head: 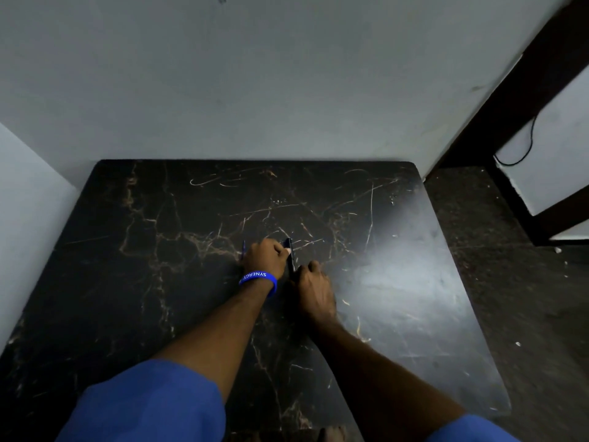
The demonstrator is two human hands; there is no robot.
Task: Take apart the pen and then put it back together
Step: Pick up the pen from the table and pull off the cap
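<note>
A dark pen [289, 254] is held over the middle of the black marble table [159, 282], pointing away from me. My left hand [266, 256], with a blue wristband, grips the pen's far part between thumb and fingers. My right hand [314, 290] closes around the pen's near end, which its fingers hide. A thin blue piece [243, 248], possibly the refill, sticks out just left of my left hand; whether the hand holds it or it lies on the table I cannot tell.
The table stands against a grey wall [287, 90] at the back and left. To the right are dark floor [526, 282] and a dark wooden frame [510, 100] with a black cable [529, 145].
</note>
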